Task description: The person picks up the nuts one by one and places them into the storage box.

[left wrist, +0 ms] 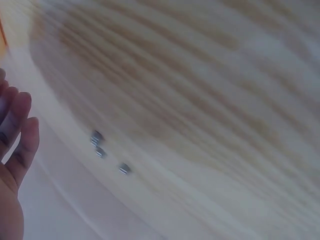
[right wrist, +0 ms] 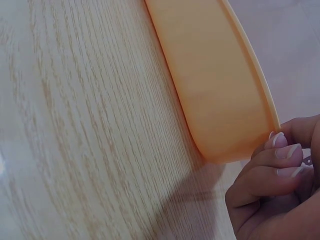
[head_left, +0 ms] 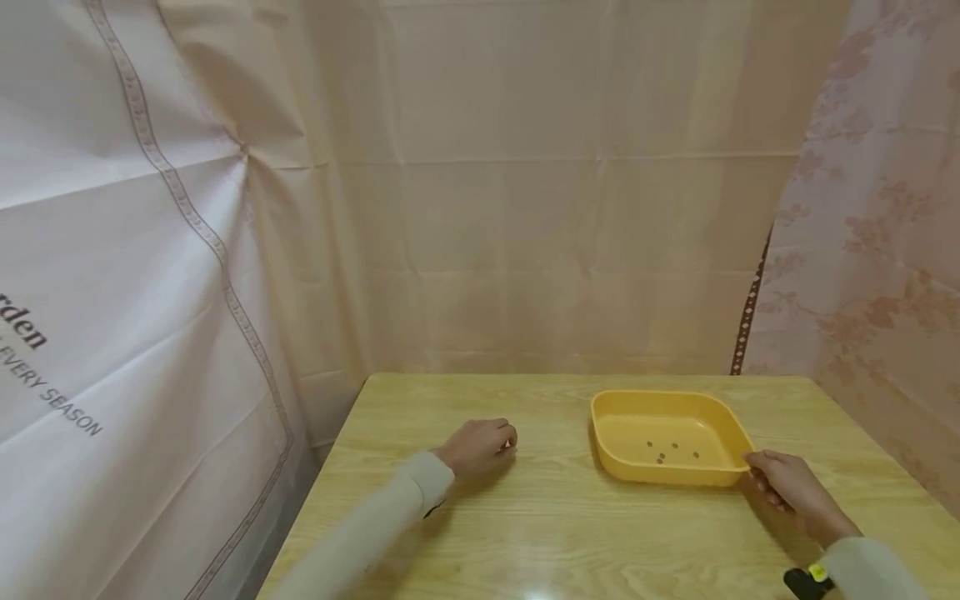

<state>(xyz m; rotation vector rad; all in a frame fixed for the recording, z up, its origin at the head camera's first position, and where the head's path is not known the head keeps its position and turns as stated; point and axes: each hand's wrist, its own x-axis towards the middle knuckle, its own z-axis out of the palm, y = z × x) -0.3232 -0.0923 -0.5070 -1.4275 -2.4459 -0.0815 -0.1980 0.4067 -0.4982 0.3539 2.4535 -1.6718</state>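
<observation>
Pinching the yellow tray, lower right of the head view, by one corner with right-hand fingers; left hand loosely curled, seemingly empty. Best held level, steadying the small pieces inside.

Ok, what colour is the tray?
Plain yellow; the tray shows best in the head view.

On my head feed, left hand at 6 o'clock, fingers loosely bent; right hand pinching at 4.
</observation>
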